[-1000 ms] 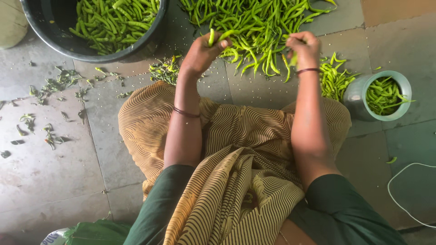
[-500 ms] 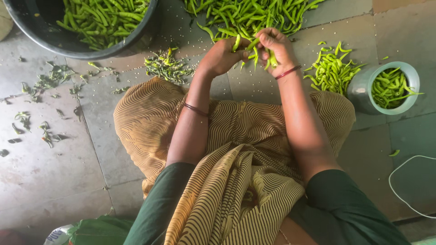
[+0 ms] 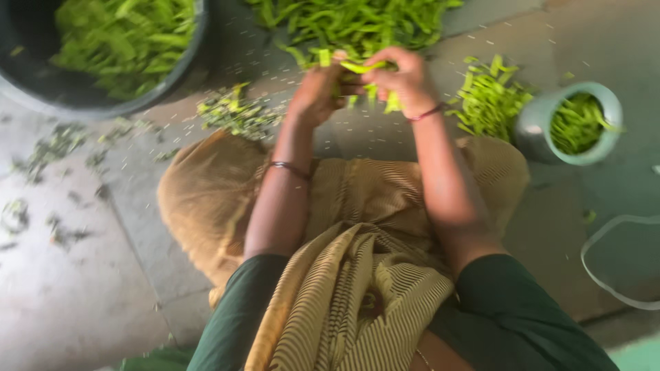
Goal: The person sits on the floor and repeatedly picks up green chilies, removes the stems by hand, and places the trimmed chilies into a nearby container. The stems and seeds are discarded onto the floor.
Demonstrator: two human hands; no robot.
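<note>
My left hand (image 3: 317, 91) and my right hand (image 3: 405, 79) are together above the floor in front of my knees, both closed on a bunch of green chillies (image 3: 364, 69). Several chilli ends poke out below my right hand. Just beyond the hands lies a big heap of green chillies (image 3: 357, 20) on the stone floor. The picture is blurred by motion.
A dark round tub (image 3: 175, 75) full of chillies sits at the upper left. A small pale green pot (image 3: 529, 130) with chillies stands at the right, a smaller chilli pile (image 3: 488, 99) beside it. Stems and scraps (image 3: 234, 113) litter the floor at left. A white cord (image 3: 605, 275) loops at lower right.
My hands, apart over the heap a second ago, have come together on a bunch of chillies. The view has shifted and blurred.
</note>
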